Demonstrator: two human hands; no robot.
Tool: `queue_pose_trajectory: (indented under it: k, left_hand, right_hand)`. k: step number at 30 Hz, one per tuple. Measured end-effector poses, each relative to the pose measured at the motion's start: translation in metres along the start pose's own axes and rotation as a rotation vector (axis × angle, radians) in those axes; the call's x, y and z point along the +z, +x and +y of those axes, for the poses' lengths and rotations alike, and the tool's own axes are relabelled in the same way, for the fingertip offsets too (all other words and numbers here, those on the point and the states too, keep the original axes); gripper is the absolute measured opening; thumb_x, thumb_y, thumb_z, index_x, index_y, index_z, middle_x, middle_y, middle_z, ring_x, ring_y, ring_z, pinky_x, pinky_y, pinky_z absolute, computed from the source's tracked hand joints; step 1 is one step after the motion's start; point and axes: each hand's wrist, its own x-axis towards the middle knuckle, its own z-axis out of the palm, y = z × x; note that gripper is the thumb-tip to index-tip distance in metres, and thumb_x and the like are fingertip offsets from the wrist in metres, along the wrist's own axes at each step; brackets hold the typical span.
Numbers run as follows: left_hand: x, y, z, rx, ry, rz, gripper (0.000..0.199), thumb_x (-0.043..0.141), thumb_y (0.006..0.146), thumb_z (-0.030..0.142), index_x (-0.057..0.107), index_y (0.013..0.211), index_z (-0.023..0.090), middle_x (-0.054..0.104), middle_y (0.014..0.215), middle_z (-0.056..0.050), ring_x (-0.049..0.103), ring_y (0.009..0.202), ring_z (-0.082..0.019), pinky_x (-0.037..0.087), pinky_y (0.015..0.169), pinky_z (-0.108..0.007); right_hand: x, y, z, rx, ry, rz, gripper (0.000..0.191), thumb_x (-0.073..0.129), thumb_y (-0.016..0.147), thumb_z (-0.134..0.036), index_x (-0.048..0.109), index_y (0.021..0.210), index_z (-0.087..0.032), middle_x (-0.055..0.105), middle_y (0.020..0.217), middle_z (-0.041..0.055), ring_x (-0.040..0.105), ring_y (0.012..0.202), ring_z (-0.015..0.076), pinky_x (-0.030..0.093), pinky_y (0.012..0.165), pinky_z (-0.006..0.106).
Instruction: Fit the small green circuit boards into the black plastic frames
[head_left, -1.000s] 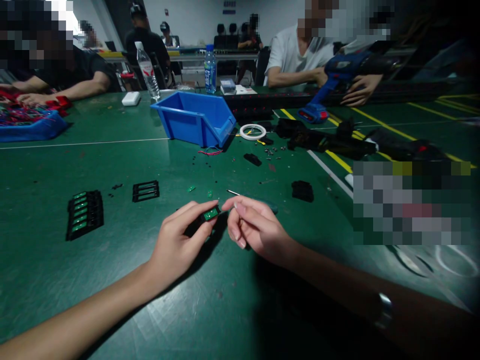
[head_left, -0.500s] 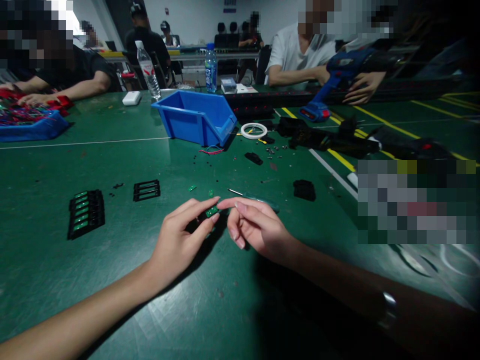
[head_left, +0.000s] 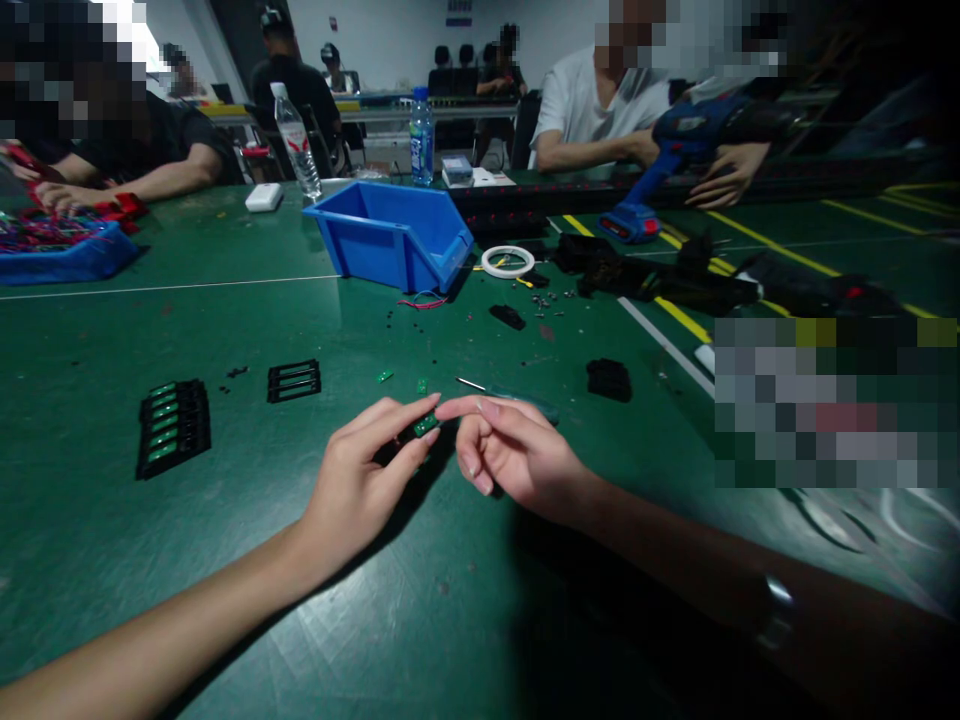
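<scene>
My left hand (head_left: 367, 460) is closed, thumb and fingers gripping a small green circuit board (head_left: 425, 425) by its edges. Something dark lies behind the board, partly hidden by my fingers. My right hand (head_left: 521, 455) points its index finger at the board's upper edge, by my left fingertip; whether it touches is hard to tell. Its thumb lies along that finger, the others curl loosely, and nothing shows in them. Just beyond are two small green boards, one on the left (head_left: 385, 376) and one nearer my fingers (head_left: 422, 385). A screwdriver (head_left: 517, 395) lies partly behind my right hand.
On the left sit a black frame with several green boards (head_left: 174, 428) and a black slotted frame (head_left: 294, 381). A blue bin (head_left: 367, 245), white ring (head_left: 508, 262), screws (head_left: 551, 300) and black parts (head_left: 608, 380) lie farther out. Opposite, a person's hand is beside a blue drill (head_left: 667, 165).
My hands stay nearly in place; the green board has tilted or shifted very slightly between my left fingers. At far left, another person's hand has lifted something red.
</scene>
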Motion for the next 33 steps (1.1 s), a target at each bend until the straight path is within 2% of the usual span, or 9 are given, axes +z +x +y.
queue_pose_trajectory:
  k: [7, 12, 18, 21, 24, 27, 30, 33]
  left_hand:
    - [0.0, 0.001, -0.001, -0.042, -0.021, -0.012, 0.034, 0.063, 0.098, 0.023, 0.068, 0.131, 0.023, 0.064, 0.086, -0.001, 0.058, 0.074, -0.013, 0.043, 0.065, -0.025]
    - [0.0, 0.001, -0.001, 0.009, 0.01, -0.002, 0.033, 0.064, 0.097, 0.024, 0.069, 0.13, 0.024, 0.064, 0.083, -0.001, 0.057, 0.072, -0.013, 0.044, 0.065, -0.025]
    - [0.0, -0.004, 0.003, -0.028, -0.003, 0.04, 0.031, 0.066, 0.096, 0.027, 0.069, 0.126, 0.02, 0.074, 0.094, -0.004, 0.066, 0.074, -0.013, 0.051, 0.068, -0.025]
    - [-0.001, -0.008, 0.006, 0.043, -0.041, -0.004, 0.029, 0.064, 0.096, 0.023, 0.068, 0.124, 0.018, 0.077, 0.096, -0.005, 0.07, 0.075, -0.013, 0.054, 0.07, -0.024]
    - [-0.002, -0.01, 0.009, 0.185, -0.063, -0.073, 0.026, 0.062, 0.096, 0.017, 0.068, 0.122, 0.016, 0.078, 0.1, -0.006, 0.072, 0.082, -0.014, 0.056, 0.075, -0.024]
    - [-0.003, -0.009, 0.01, 0.285, -0.052, -0.125, 0.024, 0.06, 0.097, 0.014, 0.069, 0.119, 0.016, 0.077, 0.093, -0.006, 0.07, 0.078, -0.014, 0.056, 0.072, -0.026]
    - [-0.004, -0.008, 0.01, 0.302, -0.054, -0.091, 0.024, 0.061, 0.096, 0.016, 0.068, 0.12, 0.017, 0.077, 0.094, -0.006, 0.071, 0.078, -0.015, 0.057, 0.073, -0.027]
    - [-0.003, -0.009, 0.009, 0.252, -0.075, -0.009, 0.02, 0.065, 0.095, 0.016, 0.065, 0.115, 0.018, 0.077, 0.096, -0.005, 0.073, 0.08, -0.014, 0.058, 0.075, -0.025]
  right_hand:
    - [0.002, -0.001, -0.002, 0.011, -0.013, 0.001, 0.031, 0.064, 0.092, -0.038, 0.071, 0.104, -0.011, 0.066, 0.06, 0.0021, 0.057, 0.046, 0.0127, 0.041, 0.044, 0.024]
    - [0.001, 0.0, -0.001, 0.013, -0.026, 0.017, 0.032, 0.064, 0.092, -0.04, 0.071, 0.103, -0.011, 0.065, 0.059, 0.0018, 0.056, 0.045, 0.0126, 0.041, 0.045, 0.024]
    - [0.002, 0.0, 0.0, -0.016, -0.032, 0.076, 0.036, 0.058, 0.097, -0.041, 0.062, 0.121, -0.015, 0.066, 0.06, 0.0004, 0.056, 0.046, 0.0125, 0.04, 0.046, 0.023]
    - [0.004, 0.001, 0.001, -0.006, -0.041, 0.111, 0.039, 0.058, 0.097, -0.043, 0.058, 0.126, -0.017, 0.066, 0.061, -0.0001, 0.056, 0.047, 0.0127, 0.041, 0.047, 0.023]
    - [0.006, 0.003, 0.001, 0.016, -0.043, 0.131, 0.04, 0.061, 0.095, -0.042, 0.058, 0.125, -0.017, 0.065, 0.063, -0.0004, 0.056, 0.049, 0.0128, 0.041, 0.045, 0.023]
    - [0.008, 0.003, 0.002, 0.04, -0.075, 0.14, 0.038, 0.067, 0.091, -0.041, 0.063, 0.118, -0.015, 0.063, 0.065, -0.0003, 0.054, 0.051, 0.0118, 0.04, 0.044, 0.022]
    - [0.006, 0.0, 0.002, 0.059, -0.116, 0.081, 0.037, 0.071, 0.089, -0.043, 0.068, 0.111, -0.014, 0.061, 0.068, 0.0002, 0.055, 0.055, 0.0113, 0.042, 0.046, 0.022]
    - [0.004, -0.004, 0.002, 0.073, -0.179, -0.002, 0.037, 0.07, 0.09, -0.046, 0.069, 0.11, -0.014, 0.062, 0.072, 0.0013, 0.059, 0.059, 0.0121, 0.045, 0.052, 0.023]
